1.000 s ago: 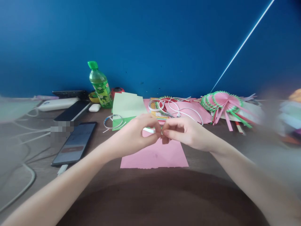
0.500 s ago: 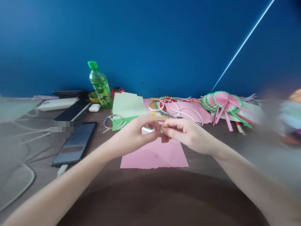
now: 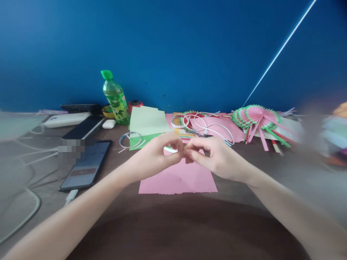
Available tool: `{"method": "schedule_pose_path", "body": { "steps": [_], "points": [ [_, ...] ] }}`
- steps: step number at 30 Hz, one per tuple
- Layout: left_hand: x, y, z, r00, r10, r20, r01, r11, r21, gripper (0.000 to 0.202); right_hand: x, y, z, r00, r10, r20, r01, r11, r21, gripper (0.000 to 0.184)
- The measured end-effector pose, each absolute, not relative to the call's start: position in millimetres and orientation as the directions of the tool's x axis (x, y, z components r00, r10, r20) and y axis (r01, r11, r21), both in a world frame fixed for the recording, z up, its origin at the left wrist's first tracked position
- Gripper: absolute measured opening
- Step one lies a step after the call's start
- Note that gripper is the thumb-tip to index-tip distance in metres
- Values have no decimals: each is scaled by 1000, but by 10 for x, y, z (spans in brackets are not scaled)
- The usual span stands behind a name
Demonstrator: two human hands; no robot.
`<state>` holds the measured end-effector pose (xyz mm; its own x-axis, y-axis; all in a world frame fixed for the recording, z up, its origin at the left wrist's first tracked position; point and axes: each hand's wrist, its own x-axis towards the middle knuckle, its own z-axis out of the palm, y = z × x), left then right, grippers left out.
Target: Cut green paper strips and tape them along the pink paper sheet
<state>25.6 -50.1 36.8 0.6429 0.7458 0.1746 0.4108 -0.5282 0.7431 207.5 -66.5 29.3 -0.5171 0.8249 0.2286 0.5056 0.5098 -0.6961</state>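
Observation:
My left hand and my right hand meet fingertip to fingertip above a pink paper sheet on the brown table. Both pinch a thin white paper strip, which shows as a short pale band between my left thumb and forefinger. The fingers of each hand are curled and pressed together. How the strip runs inside the pinch is hidden.
A green bottle, light green sheets, loose white paper loops and pink-and-green folded paper fans lie at the back. A dark phone, a power bank and cables sit on the left.
My right hand has turned slightly and dropped a little, its fingers working at the strip. My left hand stays almost still.

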Motion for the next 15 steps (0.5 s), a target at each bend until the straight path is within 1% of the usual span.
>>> {"method": "schedule_pose_path", "body": {
  "steps": [7, 15],
  "points": [
    [260, -493, 344, 642, 732, 229, 395, -572, 719, 9, 2064, -661, 290, -515, 818, 254, 517, 534, -670, 16],
    [261, -504, 313, 611, 745, 268, 470, -613, 635, 5, 2035, -669, 281, -483, 836, 258, 526, 513, -678, 16]
  ]
}}
